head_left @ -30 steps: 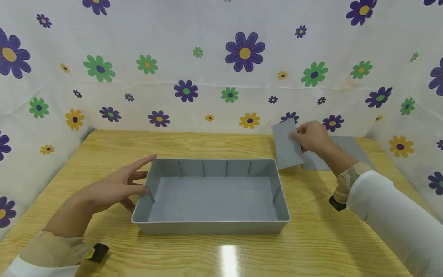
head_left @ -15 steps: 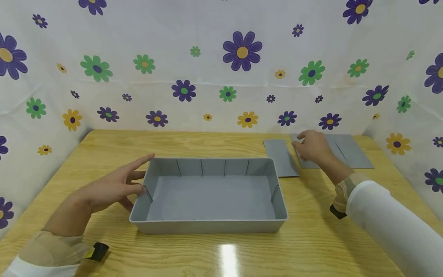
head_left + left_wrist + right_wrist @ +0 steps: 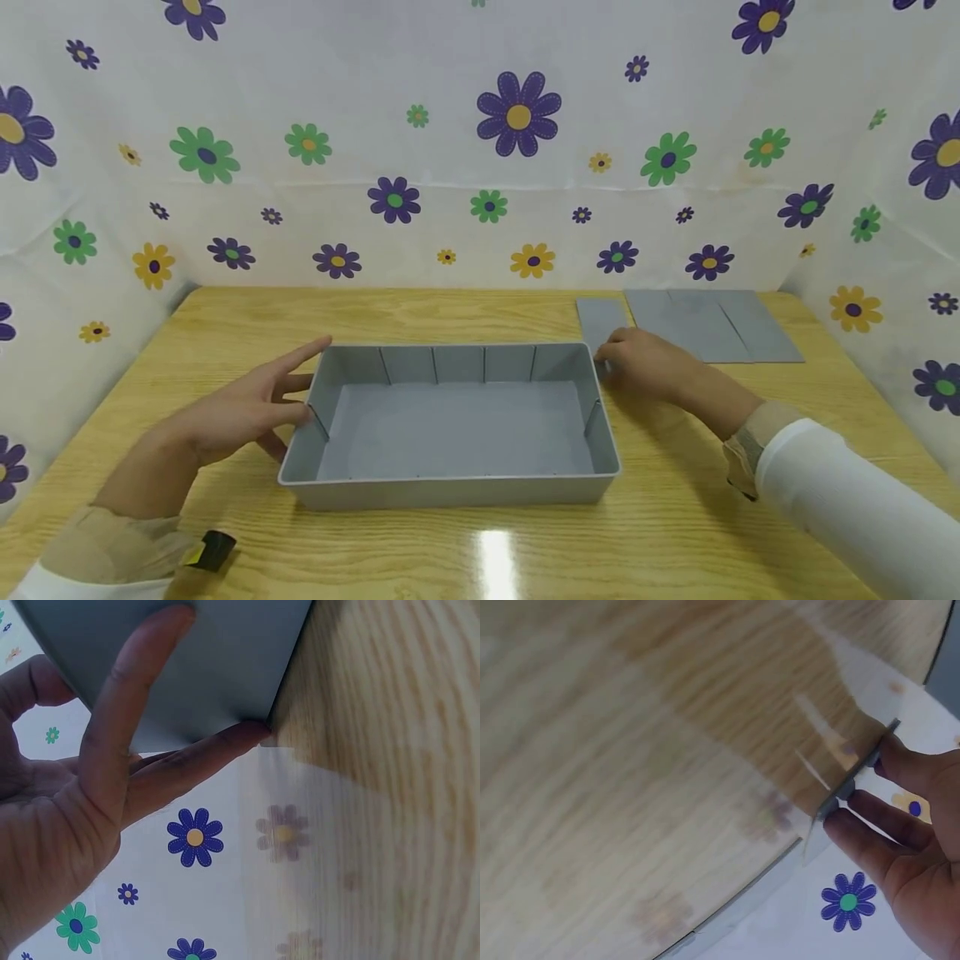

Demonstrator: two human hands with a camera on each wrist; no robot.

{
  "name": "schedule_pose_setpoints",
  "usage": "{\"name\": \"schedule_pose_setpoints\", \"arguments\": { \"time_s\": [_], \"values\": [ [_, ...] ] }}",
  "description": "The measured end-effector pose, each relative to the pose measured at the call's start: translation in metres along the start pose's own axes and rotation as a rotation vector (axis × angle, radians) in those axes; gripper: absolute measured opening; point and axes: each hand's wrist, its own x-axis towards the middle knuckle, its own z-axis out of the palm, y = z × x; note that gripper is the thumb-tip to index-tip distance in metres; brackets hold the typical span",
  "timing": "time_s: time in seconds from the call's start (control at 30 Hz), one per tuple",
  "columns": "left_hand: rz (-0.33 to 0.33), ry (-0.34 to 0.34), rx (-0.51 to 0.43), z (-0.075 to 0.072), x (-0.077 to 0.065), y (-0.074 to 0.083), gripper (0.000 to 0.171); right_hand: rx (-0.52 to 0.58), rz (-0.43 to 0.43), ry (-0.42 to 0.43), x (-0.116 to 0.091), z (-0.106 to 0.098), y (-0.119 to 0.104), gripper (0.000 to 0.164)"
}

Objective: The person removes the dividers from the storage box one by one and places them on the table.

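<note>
A shallow grey rectangular box (image 3: 450, 492) with slotted walls stands on the wooden table. My left hand (image 3: 232, 412) rests against its left end, fingers spread; in the left wrist view those fingers lie nearly straight along the box's outer wall (image 3: 225, 675). Right of the box's far corner, a thin flat grey panel (image 3: 597, 315) lies partly beneath my right hand (image 3: 645, 362). Seen from the right wrist, thumb and fingertips pinch the near edge of this panel (image 3: 851, 776). The hand hides most of its near part in the head view.
Several more thin grey panels (image 3: 690, 325) lie overlapping at the table's back right. The wooden table (image 3: 375, 546) meets a white flower-print cloth (image 3: 450, 167) at the back and sides.
My right hand set its panel down beside the box, drew back over the other panels, then came left to the panel's near edge. My left hand has stayed at the box.
</note>
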Motion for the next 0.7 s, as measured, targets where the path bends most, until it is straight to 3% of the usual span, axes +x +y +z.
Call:
{"name": "schedule_pose_setpoints", "arguments": {
  "time_s": [0.37,0.7],
  "values": [
    [-0.003,0.005,0.018,0.001,0.001,0.0,0.081,-0.023,-0.034,0.064,0.007,0.002,0.01,0.019],
    [0.003,0.009,0.001,0.001,0.001,-0.002,0.082,-0.023,0.023,0.047,0.011,0.005,0.014,0.022]
  ]
}}
